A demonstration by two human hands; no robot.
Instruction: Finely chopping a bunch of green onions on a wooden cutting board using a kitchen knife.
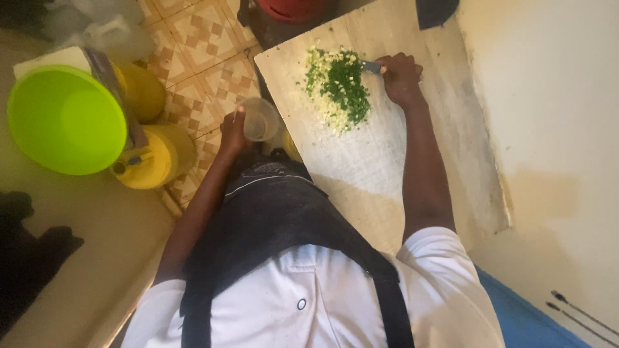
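A pile of chopped green herbs and pale bits [336, 90] lies on a wide wooden cutting board [380, 161]. My right hand [400, 76] is closed around a knife [371, 66], whose blade rests against the right side of the pile. My left hand [233, 131] holds a clear plastic cup [260, 119] just off the board's left edge, below the pile. I wear a white jacket and a dark apron.
A lime green basin [64, 119] and two yellow jerrycans [155, 154] stand on the tiled floor at left. A red container [290, 9] sits beyond the board. A pale wall runs along the right, with a blue surface [529, 316] at the bottom.
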